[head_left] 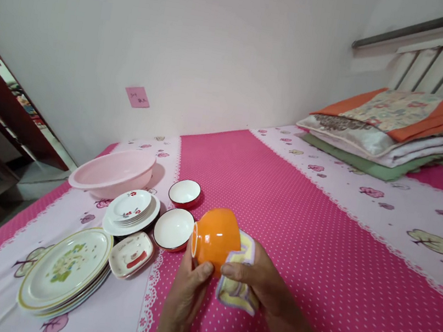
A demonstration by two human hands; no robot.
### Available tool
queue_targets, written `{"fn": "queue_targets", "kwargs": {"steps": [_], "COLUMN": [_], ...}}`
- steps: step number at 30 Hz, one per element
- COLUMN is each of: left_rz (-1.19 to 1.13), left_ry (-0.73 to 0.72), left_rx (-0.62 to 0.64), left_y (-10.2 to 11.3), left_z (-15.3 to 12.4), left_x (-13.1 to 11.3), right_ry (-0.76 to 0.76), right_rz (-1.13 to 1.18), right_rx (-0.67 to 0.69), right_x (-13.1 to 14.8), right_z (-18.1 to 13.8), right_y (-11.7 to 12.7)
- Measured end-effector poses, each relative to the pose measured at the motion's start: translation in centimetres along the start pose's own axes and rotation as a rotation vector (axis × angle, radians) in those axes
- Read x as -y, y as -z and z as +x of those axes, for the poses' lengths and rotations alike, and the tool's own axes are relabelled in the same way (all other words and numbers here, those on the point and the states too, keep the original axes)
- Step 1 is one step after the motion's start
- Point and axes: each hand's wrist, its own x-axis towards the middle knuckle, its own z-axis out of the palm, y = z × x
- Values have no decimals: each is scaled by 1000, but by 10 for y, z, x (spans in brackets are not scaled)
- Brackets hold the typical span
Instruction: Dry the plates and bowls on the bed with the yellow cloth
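An orange bowl (pixel 217 237) is tipped on its side above the pink bedspread, its white-ringed foot facing left. My left hand (pixel 188 289) grips it from below near the foot, thumb on the outer wall. A pale yellow cloth with a lilac edge (pixel 238 293) is pinched in my right hand (pixel 258 277), which presses it over the bowl's rim. The bowl's inside and the fingers behind it are hidden. Just left of the bowl rest two red bowls with white insides, the nearer bowl (pixel 173 229) and the farther bowl (pixel 184 193).
Left lie a stack of large floral plates (pixel 68 271), a squarish dish (pixel 132 255), a stack of smaller white plates (pixel 129 210) and a pink basin (pixel 114 172). Folded cushions (pixel 394 125) are piled by the headboard at right. A wall stands behind the bed.
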Motion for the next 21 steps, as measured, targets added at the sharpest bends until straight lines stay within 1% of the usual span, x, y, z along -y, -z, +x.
{"fn": "queue_targets", "kwargs": {"steps": [2,4,5,9,10,11,13,15,19,21], "left_rz": [-20,-50,-66,-180,-210,-230,-238,-210,-91,-51], "left_ry": [-3,-9,-5,72,96,113,127,113,36,-1], "left_rx": [2,-6,-24,-145,-161,-165,-154,-138,-66,-29], "left_y": [1,3,4,4,3,2,1,3,8,7], "left_z": [1,3,4,10,11,12,12,11,6,4], "left_x": [1,3,4,8,9,8,8,7,7,7], "right_ry": [6,27,41,166,194,208,188,139,47,11], "right_rz": [1,-73,-162,-699,-765,-773,-664,-481,-95,23], "right_rx": [17,27,29,12,8,4,9,21,-7,-21], "right_x": [0,0,-1,-3,-4,-5,-6,-6,-3,-2], "right_z": [0,0,0,1,1,2,3,3,2,2], "right_y": [0,0,1,3,4,4,3,2,1,2]}}
